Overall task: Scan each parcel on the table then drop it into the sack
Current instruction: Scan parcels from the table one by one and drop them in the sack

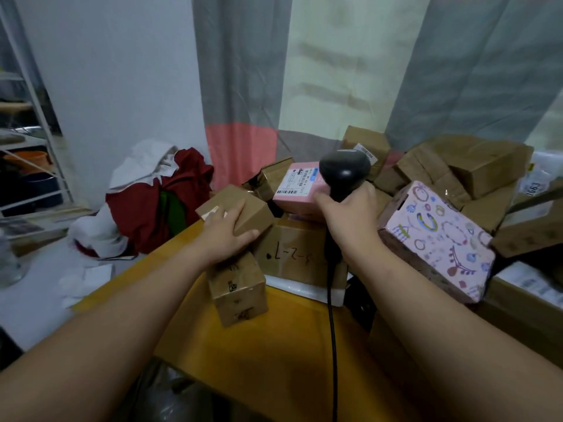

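A: State of the left hand (227,229)?
B: Grasping the small brown carton (243,208), fingers curled over its near edge; carton was tilted at the 9 o'clock side of the parcel pile, just above another brown box (237,287). Couldn't tell if lifted or resting

A: And the right hand (347,208)?
B: Clenched round the handle of the black scanner (344,170), head aimed toward 12 o'clock, by the pink labelled parcel (297,190); cable (332,330) ran down to 6 o'clock over the yellow bench (274,354)

A: How would the carton handle?
B: Looked light, since one hand managed it; stiff matte cardboard, not slippery, contents unknown. Best taken across two opposite side faces, label face kept clear for the scan. Label not visible from here

A: Sack?
B: Probably the red and white cloth heap (152,202) on the floor at 9 o'clock, near the bench edge; not sure
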